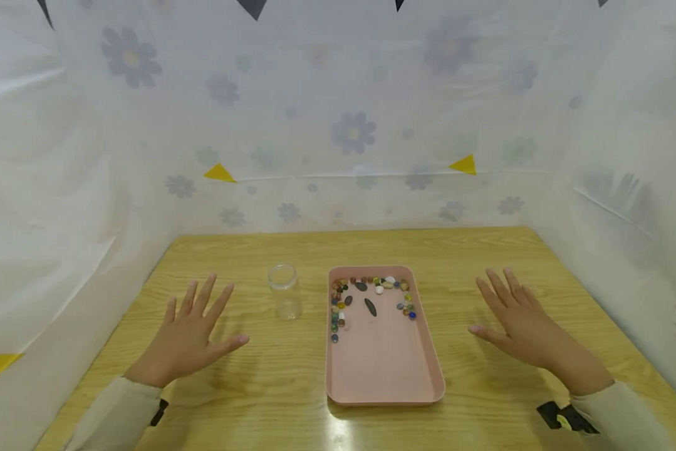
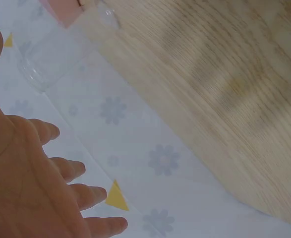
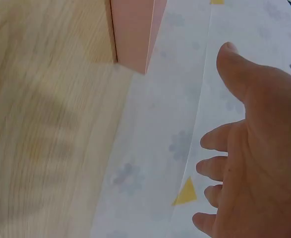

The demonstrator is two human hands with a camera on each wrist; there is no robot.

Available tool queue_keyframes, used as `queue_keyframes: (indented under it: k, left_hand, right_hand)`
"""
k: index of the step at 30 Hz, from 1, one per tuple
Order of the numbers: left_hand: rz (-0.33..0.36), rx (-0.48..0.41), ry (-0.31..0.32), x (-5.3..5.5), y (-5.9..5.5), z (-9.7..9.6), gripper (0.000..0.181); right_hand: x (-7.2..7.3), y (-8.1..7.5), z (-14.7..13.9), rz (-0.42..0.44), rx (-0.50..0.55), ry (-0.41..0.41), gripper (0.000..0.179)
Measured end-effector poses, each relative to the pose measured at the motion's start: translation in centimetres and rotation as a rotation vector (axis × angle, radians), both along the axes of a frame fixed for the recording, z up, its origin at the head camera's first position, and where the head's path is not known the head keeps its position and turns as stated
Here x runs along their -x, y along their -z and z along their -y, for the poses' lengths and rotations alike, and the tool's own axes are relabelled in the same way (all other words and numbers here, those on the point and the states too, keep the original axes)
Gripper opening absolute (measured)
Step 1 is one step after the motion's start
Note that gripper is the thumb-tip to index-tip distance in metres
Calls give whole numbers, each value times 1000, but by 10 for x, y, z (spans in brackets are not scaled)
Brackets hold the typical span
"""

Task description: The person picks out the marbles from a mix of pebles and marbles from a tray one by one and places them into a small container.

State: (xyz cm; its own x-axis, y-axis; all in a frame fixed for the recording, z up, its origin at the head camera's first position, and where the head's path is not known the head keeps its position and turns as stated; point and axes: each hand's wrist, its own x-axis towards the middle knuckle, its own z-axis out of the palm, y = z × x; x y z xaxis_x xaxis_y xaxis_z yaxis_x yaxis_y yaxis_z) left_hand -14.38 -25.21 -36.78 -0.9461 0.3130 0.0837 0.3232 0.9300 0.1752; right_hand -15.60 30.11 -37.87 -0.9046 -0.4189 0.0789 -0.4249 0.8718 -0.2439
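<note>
My left hand (image 1: 188, 335) hovers above the table with its fingers spread, left of a clear glass jar (image 1: 287, 297). On the other side, my right hand (image 1: 520, 326) is also spread over the wood and holds nothing. Between them lies a pink tray (image 1: 383, 376). Small colourful stones and marbles line its far end and upper sides, among them a dark oval stone (image 1: 370, 307) and a blue marble (image 1: 413, 316). The jar stands upright and appears to have nothing in it. In the left wrist view the palm (image 2: 26, 183) faces the jar; the right wrist view shows the other palm (image 3: 269, 158) and the tray's side.
The wooden table (image 1: 247, 401) is enclosed at the back and both sides by white flowered sheeting (image 1: 315, 94). Yellow triangles (image 1: 220, 173) decorate the sheeting. A dark bow-like piece (image 1: 566, 418) hangs by the right cuff.
</note>
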Motion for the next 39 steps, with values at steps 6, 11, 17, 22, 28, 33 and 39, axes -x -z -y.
queue_keyframes:
  k: [6,11,17,22,28,33,39]
  left_hand:
    - [12,-14,1,-1,0,-2,91]
    - [13,-13,1,-2,1,-4,91]
    - [12,-12,4,-2,3,-4,90]
    - [2,-10,11,-1,6,-5,91]
    - [-1,-25,17,-2,5,-9,91]
    - [-16,-21,16,-3,6,-10,91]
    - [-72,-32,54,-2,8,-16,91]
  right_hand:
    - [-12,17,33,-49,-19,-85,86]
    - [-23,30,56,-16,5,-135,85]
    - [-33,41,75,-9,3,-149,84]
    - [-37,53,80,-90,-8,-189,81]
    - [-39,57,83,-113,-23,-206,80]
    - [-40,56,84,-101,-35,-188,80]
    - [-40,57,85,-138,-37,-193,79]
